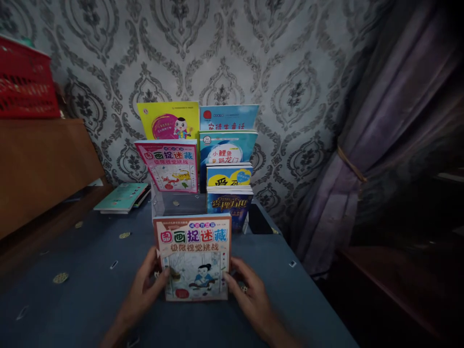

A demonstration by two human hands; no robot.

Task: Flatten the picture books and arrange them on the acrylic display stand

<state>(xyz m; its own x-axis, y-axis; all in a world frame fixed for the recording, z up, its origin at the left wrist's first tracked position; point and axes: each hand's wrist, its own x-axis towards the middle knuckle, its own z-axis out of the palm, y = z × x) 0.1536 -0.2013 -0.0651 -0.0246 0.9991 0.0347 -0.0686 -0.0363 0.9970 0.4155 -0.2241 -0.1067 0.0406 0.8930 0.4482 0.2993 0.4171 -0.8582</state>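
Observation:
Between my two hands a brown-bordered picture book [195, 266] stands upright, its cover with colourful Chinese lettering facing me. My left hand [148, 280] grips its left edge, thumb on the front cover. On the opposite edge my right hand [250, 287] holds it the same way; the fingers behind the book are hidden. Just beyond stands a clear tiered book rack [177, 204]. A pink picture book [172, 169] and a yellow book [148, 116] fill its left side. On its right side are a light blue book [232, 113], a teal book [246, 142], a yellow-and-blue book [232, 176] and dark blue books [232, 208].
Green-covered books [121, 197] lie flat on the blue patterned tablecloth [87, 290] at the back left. A red basket [27, 84] sits on a wooden ledge [47, 164]. Right of the rack lies a dark flat object [263, 220]. A tied purple curtain [337, 208] hangs at right.

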